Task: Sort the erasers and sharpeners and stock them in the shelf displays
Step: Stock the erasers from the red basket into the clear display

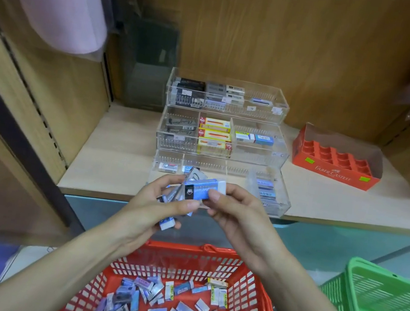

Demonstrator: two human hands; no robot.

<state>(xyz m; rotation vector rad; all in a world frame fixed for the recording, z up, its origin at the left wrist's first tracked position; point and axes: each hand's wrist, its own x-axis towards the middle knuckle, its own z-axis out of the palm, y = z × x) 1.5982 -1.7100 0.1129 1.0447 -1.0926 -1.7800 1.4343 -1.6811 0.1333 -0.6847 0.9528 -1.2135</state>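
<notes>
head view: hands [159, 207] [240, 214] grip blue erasers [204, 190]

Tiered display [221, 155] on shelf [108, 156], basket [254, 296] before it, carton [334, 172] right.

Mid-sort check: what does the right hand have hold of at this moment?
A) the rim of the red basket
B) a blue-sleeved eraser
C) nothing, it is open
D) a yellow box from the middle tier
B: the right hand pinches the white end of the blue-sleeved eraser in front of the acrylic display, while the left hand grips a bundle of erasers beside it.
</notes>
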